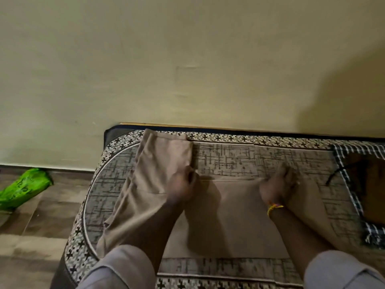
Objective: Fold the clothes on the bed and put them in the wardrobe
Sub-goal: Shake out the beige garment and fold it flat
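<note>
Bed (225, 155): patterned grey-and-black cover, set against a cream wall (187, 59).
Trousers (227, 215): tan, spread across the bed; one part lies flat between the forearms, another runs from the far left edge down toward the near left corner.
Left hand (183, 184): fingers closed on a fold of the trousers at the far edge of the flat part.
Right hand (277, 184): fingers pinched on the same far edge, well apart from the left; a yellow thread band (274, 207) circles its wrist.
Checked cloth (358, 184): dark, with black-and-white border, on the bed's right side.
Green bag (23, 189): on the wooden floor (31, 236), left of the bed.
</note>
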